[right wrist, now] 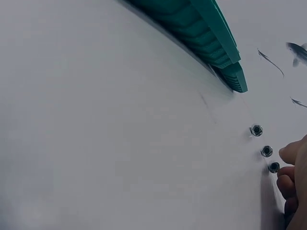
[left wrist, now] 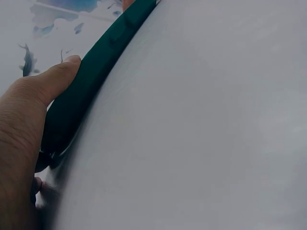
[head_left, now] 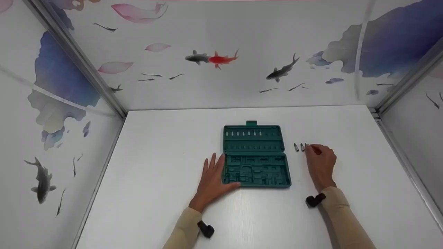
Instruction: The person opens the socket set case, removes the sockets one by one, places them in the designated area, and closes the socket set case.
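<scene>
A green plastic tool case (head_left: pixel 256 187) lies unfolded flat on the white table, its lower half full of moulded recesses. My left hand (head_left: pixel 211 180) rests at its near left corner, fingers straight along the left side and thumb on the front edge. In the left wrist view that thumb (left wrist: pixel 64 76) touches the green rim. To the right of the case, three small metal sockets stand in a short row, among them the left one (head_left: pixel 296 147) and the middle one (head_left: pixel 302 147). My right hand (head_left: pixel 321 164) pinches the rightmost socket (right wrist: pixel 274 167) between thumb and curled fingers.
Several small silver bits (head_left: pixel 243 134) sit in the upper row of the case's far half. A latch tab (head_left: pixel 251 122) sticks out at its far edge. Walls printed with fish enclose the table (head_left: pixel 155 155) at the back and sides.
</scene>
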`<action>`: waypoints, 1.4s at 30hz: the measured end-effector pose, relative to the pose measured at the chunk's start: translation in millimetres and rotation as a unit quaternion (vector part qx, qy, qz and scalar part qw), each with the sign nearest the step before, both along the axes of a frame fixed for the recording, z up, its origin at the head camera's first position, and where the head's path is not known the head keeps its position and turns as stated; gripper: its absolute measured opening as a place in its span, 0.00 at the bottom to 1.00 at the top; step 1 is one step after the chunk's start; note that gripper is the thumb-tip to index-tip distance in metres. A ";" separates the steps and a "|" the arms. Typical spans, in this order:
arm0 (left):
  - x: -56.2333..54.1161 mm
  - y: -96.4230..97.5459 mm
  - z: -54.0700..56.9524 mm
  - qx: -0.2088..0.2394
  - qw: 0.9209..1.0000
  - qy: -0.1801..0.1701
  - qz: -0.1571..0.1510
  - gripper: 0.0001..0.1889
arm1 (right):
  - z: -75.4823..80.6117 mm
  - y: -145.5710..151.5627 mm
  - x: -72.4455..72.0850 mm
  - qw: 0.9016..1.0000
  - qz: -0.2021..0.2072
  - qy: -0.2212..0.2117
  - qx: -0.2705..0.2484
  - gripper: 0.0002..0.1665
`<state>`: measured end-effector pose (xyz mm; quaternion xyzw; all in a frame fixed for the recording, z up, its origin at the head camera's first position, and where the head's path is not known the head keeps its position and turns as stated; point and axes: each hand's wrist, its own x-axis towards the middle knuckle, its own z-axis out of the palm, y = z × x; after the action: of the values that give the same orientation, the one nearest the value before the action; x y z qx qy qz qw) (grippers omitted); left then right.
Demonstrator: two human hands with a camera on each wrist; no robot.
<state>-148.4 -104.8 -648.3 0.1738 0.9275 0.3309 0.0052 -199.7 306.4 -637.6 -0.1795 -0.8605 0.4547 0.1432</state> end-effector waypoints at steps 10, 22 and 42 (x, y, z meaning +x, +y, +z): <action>-0.9 -1.6 -1.1 0.003 1.000 -0.013 0.008 0.66 | 26.0 -29.9 -22.9 0.989 0.112 0.088 0.043 0.16; 2.0 -2.9 -3.4 0.011 1.000 -0.011 0.015 0.65 | 33.8 -75.4 -54.8 0.964 0.251 0.041 0.081 0.18; 1.5 -0.3 3.0 -0.008 1.000 -0.011 0.006 0.65 | 35.3 -103.5 -92.6 0.936 0.335 0.041 0.098 0.23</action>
<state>-146.8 -105.1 -645.2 0.1641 0.9310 0.3259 0.0146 -292.3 203.0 -602.2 0.1533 -0.9043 0.3969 0.0345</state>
